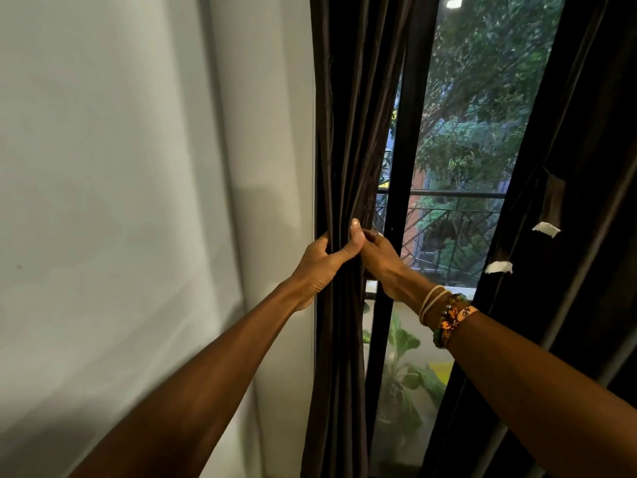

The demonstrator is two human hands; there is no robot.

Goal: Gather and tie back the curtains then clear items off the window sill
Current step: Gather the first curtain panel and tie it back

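Drapery fills our view. The left curtain, dark and bunched into a narrow column, hangs straight down between the pale wall and the black window frame, so its long axis is vertical. The right curtain hangs well apart, on the far side of the glass. We grip the left bundle at mid-height from both sides. Our left hand wraps it from the wall side with the thumb up across the folds, and our right hand closes on it from the window side, the two hands touching. We judge a tie must circle the bundle here, horizontally, but we see none beside it. Bracelets ring our right wrist.
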